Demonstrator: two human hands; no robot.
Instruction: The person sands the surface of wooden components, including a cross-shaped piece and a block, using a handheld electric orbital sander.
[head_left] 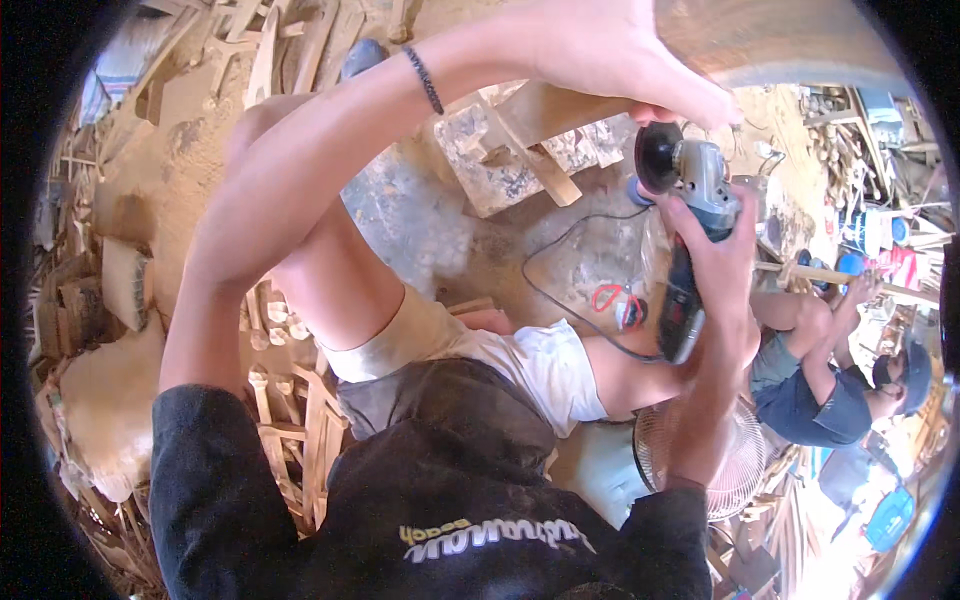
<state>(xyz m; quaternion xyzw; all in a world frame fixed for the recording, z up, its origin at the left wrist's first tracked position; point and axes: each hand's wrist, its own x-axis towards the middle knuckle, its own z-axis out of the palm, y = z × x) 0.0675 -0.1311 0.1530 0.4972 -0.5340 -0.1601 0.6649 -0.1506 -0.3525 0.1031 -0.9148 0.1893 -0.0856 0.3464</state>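
**Right hand [728, 250] grips a teal-and-black angle grinder [683, 287] with a grey metal head**

The right hand is closed around the grinder's body, the thumb along one side and fingers on the other. The tool stands in front of the person's right thigh, its head pointing away from the person, with a round black disc [656, 157] facing left. The left hand [620, 50] reaches across above it, thumb stretched out and reddish fingertips [652, 114] close to the disc. It lies by a broad, smooth tan wooden piece [800, 45]; whether it grasps this cannot be told, nor whether the disc touches anything. A black braided band [423, 80] circles the left wrist.

From the grinder's near end a thin dark cord [527, 275] loops over the dusty grey floor [430, 230]. Inside the loop, near the thigh, lies a thin red ring-like item [605, 296]. Farther out, a pale wooden slat [535, 155] rests across speckled, light-coloured blocks [480, 165].

A white cloth [560, 372] covers part of the lap. Beside the right forearm stands a round fan with a wire guard [735, 455]. Beyond it sits a co-worker in a dark shirt [825, 410]. Pale wooden pieces [290, 430] lie at the person's left.
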